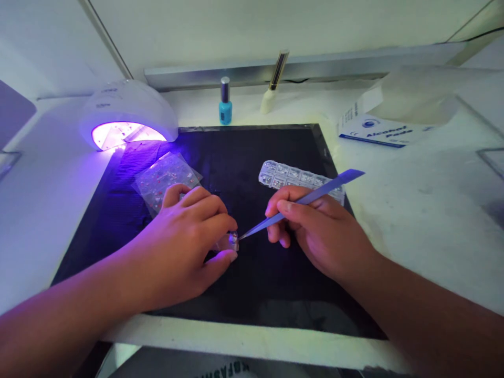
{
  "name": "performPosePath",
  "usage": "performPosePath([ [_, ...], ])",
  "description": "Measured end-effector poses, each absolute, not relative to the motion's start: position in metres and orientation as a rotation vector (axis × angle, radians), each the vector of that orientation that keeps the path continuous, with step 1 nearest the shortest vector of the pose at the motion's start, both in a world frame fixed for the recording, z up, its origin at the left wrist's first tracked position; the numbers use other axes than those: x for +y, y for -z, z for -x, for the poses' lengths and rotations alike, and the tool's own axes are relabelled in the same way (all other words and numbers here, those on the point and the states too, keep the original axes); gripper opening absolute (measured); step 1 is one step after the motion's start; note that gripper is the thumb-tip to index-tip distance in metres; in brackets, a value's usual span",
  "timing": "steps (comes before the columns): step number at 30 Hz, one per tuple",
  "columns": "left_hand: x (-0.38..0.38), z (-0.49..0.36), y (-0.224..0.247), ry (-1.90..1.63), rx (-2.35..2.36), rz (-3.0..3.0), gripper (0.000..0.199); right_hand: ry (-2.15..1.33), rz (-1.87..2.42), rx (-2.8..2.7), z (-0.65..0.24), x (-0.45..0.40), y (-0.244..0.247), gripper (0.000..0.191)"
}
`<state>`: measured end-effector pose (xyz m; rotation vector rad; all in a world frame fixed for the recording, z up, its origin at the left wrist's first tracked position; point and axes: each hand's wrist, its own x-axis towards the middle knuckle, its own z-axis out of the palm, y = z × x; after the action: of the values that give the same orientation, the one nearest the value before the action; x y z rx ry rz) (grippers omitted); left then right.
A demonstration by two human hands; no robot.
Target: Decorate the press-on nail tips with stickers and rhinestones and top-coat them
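**Tweezers meeting a small clear piece at the middle of the black mat**

The left hand (187, 247) is resting on the black mat (252, 294), near its middle. Thumb and fingers are pinching shut on a small clear piece (229, 241); what kind of piece cannot be told, as the fingers are covering most of it.

The right hand (315, 228) is lying just beside it on the mat, fingers closed round a pair of tweezers (305, 198). The tweezer tip is pointing left and touching the clear piece, or all but touching. The back end is sticking out over the mat's right edge.

A clear box of small stones (293, 177) is lying behind the right hand, near the mat's right edge. A clear packet of stickers (163, 178) is lying behind the left hand, toward the mat's back left corner.

A white nail lamp (126, 107) is glowing purple at that corner, casting violet over the left arm. A teal polish bottle (225, 102) is standing upright just beyond the mat's back edge, a gold-capped tube (274, 84) leaning near it. A box of alcohol pads (378, 131) is sitting on the desk (413, 199), off the mat's back right corner.
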<state>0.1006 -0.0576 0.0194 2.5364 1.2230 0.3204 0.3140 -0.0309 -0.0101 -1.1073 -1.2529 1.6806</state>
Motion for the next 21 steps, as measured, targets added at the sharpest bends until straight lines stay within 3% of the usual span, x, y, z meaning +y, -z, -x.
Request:
performPosePath([
  [21, -0.0577, -0.1005, -0.0199, -0.302, 1.226, -2.543, 0.012, -1.693, 1.108, -1.242, -0.3132, -0.0302, 0.0092, 0.015],
])
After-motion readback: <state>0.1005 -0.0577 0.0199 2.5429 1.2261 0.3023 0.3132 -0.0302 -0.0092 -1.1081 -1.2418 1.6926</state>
